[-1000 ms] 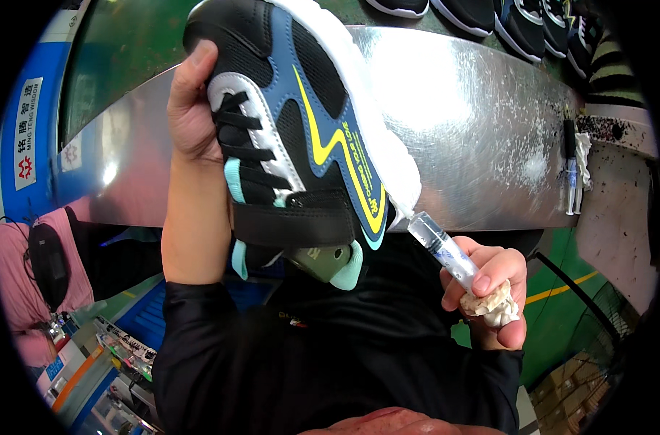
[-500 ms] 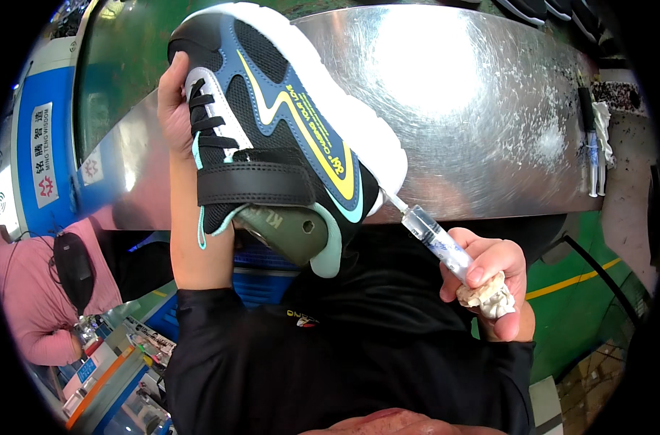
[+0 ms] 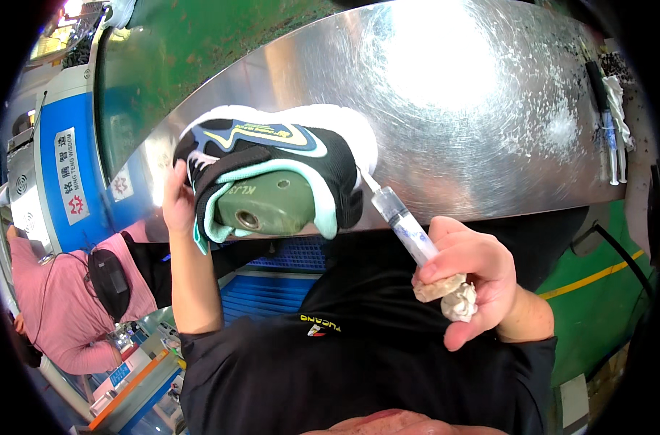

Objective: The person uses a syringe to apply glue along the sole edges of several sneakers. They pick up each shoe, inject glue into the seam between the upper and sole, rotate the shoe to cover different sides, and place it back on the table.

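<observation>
A black sneaker with blue-grey and yellow panels, mint collar lining and a white sole is tilted on its side, its opening toward me. Inside it sits a green shoe last. My left hand grips the toe end, its fingers partly hidden behind the shoe. Closed round a clear syringe, my right hand holds it at a slant. The narrow tip meets the heel near the sole edge; whether it touches is too small to tell. A whitish, crusted wad covers the syringe's rear end by my fingers.
Beneath the shoe spreads a scratched metal tabletop with white residue and strong glare. At its right end lie another syringe and a crumpled white strip. A blue-and-white machine and a person in pink are at left.
The sneaker has been lowered and rolled, so its side faces up less and its opening and last show more. The syringe has shifted slightly left, its tip still by the heel.
</observation>
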Motion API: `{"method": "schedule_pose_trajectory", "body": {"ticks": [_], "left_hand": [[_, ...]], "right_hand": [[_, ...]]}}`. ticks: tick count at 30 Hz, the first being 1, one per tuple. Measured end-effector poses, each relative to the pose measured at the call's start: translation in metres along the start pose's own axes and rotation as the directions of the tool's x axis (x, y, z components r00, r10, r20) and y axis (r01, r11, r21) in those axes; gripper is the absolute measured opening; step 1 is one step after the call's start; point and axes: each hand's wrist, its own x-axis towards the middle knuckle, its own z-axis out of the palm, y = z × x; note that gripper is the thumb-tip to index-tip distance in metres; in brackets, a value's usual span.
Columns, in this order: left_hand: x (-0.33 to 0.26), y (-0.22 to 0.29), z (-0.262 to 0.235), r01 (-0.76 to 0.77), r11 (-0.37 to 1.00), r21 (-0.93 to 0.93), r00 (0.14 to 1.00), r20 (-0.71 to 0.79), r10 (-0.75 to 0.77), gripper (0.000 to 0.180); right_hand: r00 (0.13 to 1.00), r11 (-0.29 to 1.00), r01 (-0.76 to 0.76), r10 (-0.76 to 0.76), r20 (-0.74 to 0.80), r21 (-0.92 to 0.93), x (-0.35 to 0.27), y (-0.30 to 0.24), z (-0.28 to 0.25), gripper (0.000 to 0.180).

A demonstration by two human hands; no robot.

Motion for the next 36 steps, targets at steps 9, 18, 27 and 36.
{"method": "schedule_pose_trajectory", "body": {"ticks": [9, 18, 27, 36], "left_hand": [[-0.066, -0.022, -0.009, -0.041, 0.999, 0.027, 0.997, -0.060, 0.043, 0.037], [-0.102, -0.038, 0.015, 0.108, 0.983, -0.146, 0.994, -0.006, -0.110, 0.060], [-0.119, -0.068, 0.060, 0.258, 0.934, -0.248, 0.962, 0.158, -0.223, 0.092], [-0.126, -0.093, 0.072, 0.349, 0.839, -0.418, 0.931, 0.258, -0.258, 0.075]], "right_hand": [[1.000, 0.988, 0.024, -0.026, -0.009, -0.152, 0.019, 0.004, 0.015, 0.052], [1.000, 0.978, 0.017, -0.018, 0.000, -0.209, 0.017, 0.007, 0.020, 0.052], [1.000, 0.980, 0.002, -0.005, -0.016, -0.200, 0.016, 0.004, 0.024, 0.053], [1.000, 0.982, 0.005, -0.001, 0.022, -0.189, 0.022, -0.009, 0.035, 0.055]]}}
